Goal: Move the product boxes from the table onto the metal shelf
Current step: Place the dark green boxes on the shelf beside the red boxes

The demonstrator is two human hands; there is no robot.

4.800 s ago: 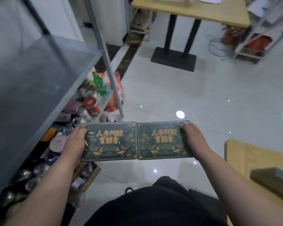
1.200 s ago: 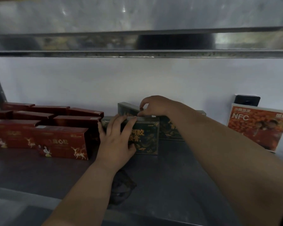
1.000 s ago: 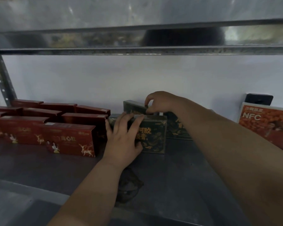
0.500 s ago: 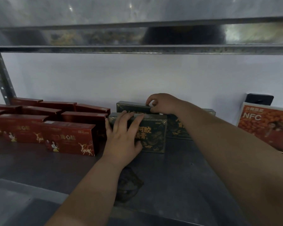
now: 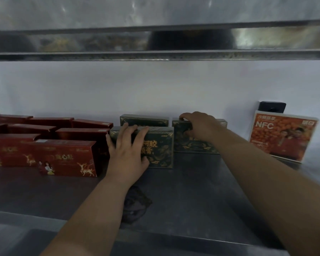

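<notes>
Three dark green boxes with gold lettering stand upright on the metal shelf point(image 5: 192, 191). My left hand point(image 5: 127, 152) lies flat against the face of the front green box point(image 5: 159, 146), fingers over its top edge. Behind it stands a second green box point(image 5: 144, 120). To the right, my right hand point(image 5: 199, 126) grips the top edge of the third green box point(image 5: 194, 145), which stands near the back wall. My forearm hides part of that box.
Several red boxes point(image 5: 67, 157) stand in rows at the left, touching the front green box. An orange NFC carton point(image 5: 283, 137) leans at the right with a black block point(image 5: 272, 107) behind it. The upper shelf's edge point(image 5: 155, 56) hangs low overhead.
My right hand has slid its green box to the right, out from behind the front box, so it stands beside it. My left hand has stayed on the front box.
</notes>
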